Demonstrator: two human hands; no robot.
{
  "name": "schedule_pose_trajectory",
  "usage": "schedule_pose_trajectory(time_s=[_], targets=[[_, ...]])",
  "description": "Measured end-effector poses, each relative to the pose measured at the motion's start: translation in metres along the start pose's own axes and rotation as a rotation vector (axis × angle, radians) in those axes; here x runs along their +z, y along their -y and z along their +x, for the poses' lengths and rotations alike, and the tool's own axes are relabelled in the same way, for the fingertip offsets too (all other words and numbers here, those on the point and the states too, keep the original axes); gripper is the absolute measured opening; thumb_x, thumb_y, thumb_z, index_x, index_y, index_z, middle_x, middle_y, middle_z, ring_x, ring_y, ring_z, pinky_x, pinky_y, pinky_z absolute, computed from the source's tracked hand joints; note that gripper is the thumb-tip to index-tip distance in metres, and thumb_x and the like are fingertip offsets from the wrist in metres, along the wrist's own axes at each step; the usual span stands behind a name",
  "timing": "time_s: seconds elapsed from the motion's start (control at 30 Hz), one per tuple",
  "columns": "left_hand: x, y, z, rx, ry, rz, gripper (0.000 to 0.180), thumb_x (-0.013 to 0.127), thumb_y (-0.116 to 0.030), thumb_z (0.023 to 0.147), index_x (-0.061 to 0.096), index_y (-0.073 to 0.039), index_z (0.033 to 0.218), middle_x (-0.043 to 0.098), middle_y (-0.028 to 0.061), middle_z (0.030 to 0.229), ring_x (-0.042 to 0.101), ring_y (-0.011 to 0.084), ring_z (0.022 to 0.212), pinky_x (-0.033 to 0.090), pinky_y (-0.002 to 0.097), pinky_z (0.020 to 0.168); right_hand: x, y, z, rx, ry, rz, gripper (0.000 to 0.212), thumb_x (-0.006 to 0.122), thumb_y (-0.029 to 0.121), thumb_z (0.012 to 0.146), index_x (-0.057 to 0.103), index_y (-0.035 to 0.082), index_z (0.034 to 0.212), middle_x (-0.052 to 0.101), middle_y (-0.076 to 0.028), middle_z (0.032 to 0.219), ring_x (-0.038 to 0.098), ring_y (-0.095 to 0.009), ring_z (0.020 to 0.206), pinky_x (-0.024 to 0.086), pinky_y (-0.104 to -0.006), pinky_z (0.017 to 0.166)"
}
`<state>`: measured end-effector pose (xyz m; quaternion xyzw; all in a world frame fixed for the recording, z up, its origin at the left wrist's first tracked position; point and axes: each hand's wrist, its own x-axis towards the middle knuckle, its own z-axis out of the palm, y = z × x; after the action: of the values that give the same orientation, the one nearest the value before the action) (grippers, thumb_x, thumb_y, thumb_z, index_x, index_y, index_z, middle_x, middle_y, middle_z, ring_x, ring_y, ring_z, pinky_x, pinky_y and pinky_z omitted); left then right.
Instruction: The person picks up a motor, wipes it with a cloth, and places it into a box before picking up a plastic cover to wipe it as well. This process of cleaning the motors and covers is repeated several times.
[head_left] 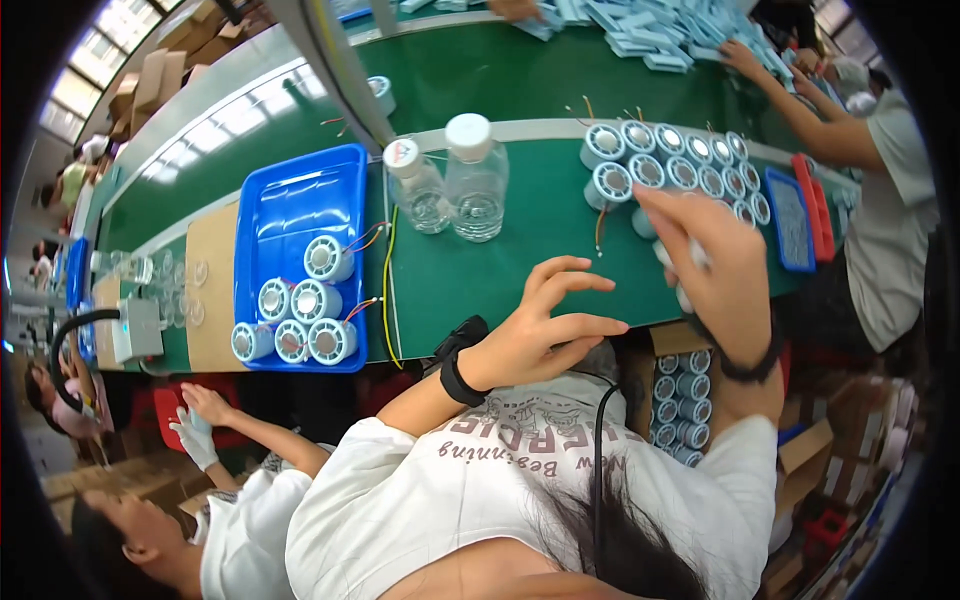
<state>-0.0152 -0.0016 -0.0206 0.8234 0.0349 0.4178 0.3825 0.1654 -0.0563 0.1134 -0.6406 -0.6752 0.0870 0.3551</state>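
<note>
My left hand (pixel 545 320), a black band on its wrist, hovers with fingers spread just above the green table (pixel 520 250) near its front edge and holds nothing. My right hand (pixel 715 260) is curled around a pale round part (pixel 668 256) whose white edges show between the fingers. It reaches to the near edge of a cluster of pale-blue round parts (pixel 680 165) standing on end, some with coloured wires. To the left, a blue tray (pixel 300 210) holds several similar parts with red and yellow wires.
Two clear capped bottles (pixel 475 180) stand between the tray and the cluster. A small blue tray (pixel 790 220) and a red one (pixel 815 200) lie at the right beside a co-worker's arm (pixel 800 120). Below the table edge is a box of round parts (pixel 680 405). Another person's gloved hand (pixel 195 435) is at the lower left.
</note>
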Motion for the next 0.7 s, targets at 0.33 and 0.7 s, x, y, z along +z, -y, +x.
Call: schedule_pose_trajectory(time_s=[0.33,0.7], targets=[[-0.029,-0.006,-0.032,-0.208,-0.125,0.058,0.033,0.068,0.005,0.076,0.069,-0.01,0.106,0.062,0.0082,0.11,0.054,0.0307,0.11,0.044,0.0404,0.093,0.192,-0.09,0.266,-0.306,0.463,-0.196,0.034,0.063,0.018,0.087,0.062,0.011,0.121,0.063,-0.014,0.121,0.063,-0.034,0.1,0.052,-0.0395,0.085],[-0.057,-0.004,-0.057,-0.284,-0.223,0.052,0.027,0.065,0.008,0.08,0.067,-0.004,0.103,0.064,0.0099,0.101,0.061,0.029,0.099,0.049,0.0381,0.087,0.267,-0.11,0.291,-0.615,0.244,-0.478,0.058,0.074,0.022,0.074,0.05,0.009,0.125,0.056,-0.013,0.129,0.066,-0.034,0.093,0.055,-0.0443,0.078]])
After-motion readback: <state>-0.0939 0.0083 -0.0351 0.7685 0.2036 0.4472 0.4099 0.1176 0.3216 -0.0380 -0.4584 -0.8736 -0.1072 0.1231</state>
